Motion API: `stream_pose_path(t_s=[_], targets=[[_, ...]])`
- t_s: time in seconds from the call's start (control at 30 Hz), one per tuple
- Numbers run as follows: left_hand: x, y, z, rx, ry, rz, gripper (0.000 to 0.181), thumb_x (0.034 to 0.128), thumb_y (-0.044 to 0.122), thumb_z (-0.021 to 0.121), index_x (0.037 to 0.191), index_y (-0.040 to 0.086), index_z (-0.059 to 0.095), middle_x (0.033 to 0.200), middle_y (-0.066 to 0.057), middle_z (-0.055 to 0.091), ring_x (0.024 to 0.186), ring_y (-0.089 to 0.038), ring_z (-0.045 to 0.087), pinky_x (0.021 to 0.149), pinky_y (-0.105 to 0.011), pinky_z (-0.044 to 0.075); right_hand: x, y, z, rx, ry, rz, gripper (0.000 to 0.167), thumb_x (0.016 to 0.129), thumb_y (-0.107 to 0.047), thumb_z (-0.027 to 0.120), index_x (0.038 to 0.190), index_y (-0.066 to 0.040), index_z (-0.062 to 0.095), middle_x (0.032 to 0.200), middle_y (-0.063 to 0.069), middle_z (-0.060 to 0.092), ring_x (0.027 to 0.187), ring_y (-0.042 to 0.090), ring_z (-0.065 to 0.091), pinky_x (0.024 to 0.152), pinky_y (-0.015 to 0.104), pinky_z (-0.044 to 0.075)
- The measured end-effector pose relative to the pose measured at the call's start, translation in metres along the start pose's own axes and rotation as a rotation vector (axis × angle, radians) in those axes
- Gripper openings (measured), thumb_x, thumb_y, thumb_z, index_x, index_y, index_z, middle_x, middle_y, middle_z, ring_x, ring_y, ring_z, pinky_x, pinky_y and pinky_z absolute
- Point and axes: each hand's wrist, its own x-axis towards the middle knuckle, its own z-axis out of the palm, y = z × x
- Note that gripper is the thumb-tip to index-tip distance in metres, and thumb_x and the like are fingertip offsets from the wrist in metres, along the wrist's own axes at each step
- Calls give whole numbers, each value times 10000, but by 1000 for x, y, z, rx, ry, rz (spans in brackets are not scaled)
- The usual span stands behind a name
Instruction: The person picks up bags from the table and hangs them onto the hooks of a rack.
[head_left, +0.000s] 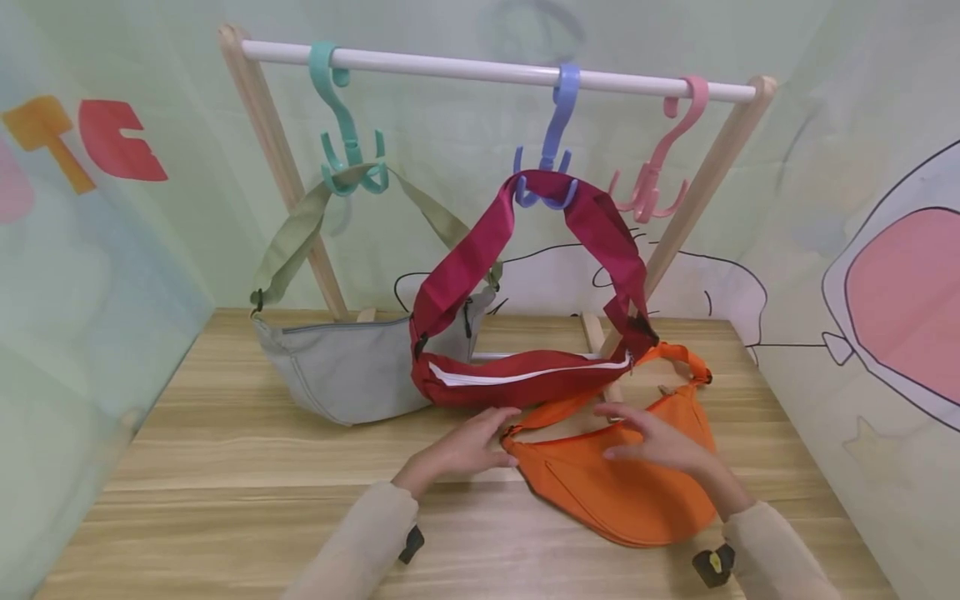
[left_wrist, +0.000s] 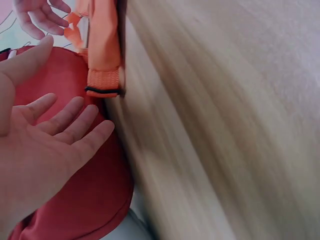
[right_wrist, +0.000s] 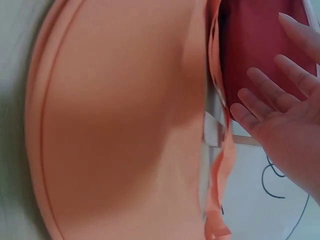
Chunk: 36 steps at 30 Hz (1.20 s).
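An orange sling bag (head_left: 622, 492) lies on the wooden table at the right, its strap looped behind it. My left hand (head_left: 467, 446), fingers extended, hovers beside its left end and below the red bag; nothing is in it. Above the orange bag is my right hand (head_left: 656, 442), also with straight fingers and holding nothing. The dark red bag (head_left: 517, 383), with a white zipper, hangs by its strap from the blue hook (head_left: 558, 142). In the left wrist view the open palm (left_wrist: 45, 150) is in front of the red bag (left_wrist: 95, 200).
A grey bag (head_left: 352, 367) hangs from the green hook (head_left: 341, 125) at the left. The pink hook (head_left: 652, 167) bears no bag. All three hooks are on the white rod (head_left: 465, 68) of a wooden-legged rack. The wooden table (head_left: 247, 492) extends to the front left.
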Motion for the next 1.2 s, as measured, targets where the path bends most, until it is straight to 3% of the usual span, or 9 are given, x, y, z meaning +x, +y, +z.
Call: stream_pose_path(t_s=[0.23,0.5,0.67,0.97,1.2], targets=[[6,-4,6,9,5,13,648,829,210,679,1363,21,364,1349,-126,404,1239,-253,376,1012,-424,308,9,7,9,11,-18,-18,599,811,-195,694,1314,-5,430,1308,181,445,1220,397,347,975,595,248],[4,-6,7,4,20,89,608,846,237,659,1329,-15,388,1316,-160,432,1223,-279,394,1001,-428,317,22,12,17,21,-26,-38,574,816,-178,683,1311,-17,442,1315,169,446,1237,382,336,982,592,243],[8,-8,10,-19,14,42,604,829,177,674,1333,-2,393,1318,-151,435,1225,-275,397,1012,-432,302,30,14,22,16,-35,-13,580,817,-199,683,1317,-31,441,1325,146,441,1249,361,331,994,567,247],[7,-8,11,1,12,48,560,824,178,683,1301,8,443,1275,-122,474,1191,-252,433,996,-402,329,40,16,29,88,-48,-8,574,802,-132,696,1305,-11,446,1303,158,459,1255,369,308,1011,564,212],[7,-10,13,-24,18,37,516,822,166,686,1269,18,473,1191,-98,511,1112,-229,474,962,-385,366,41,19,30,64,-24,-34,579,793,-128,703,1297,-5,444,1271,155,483,1205,342,370,994,549,244]])
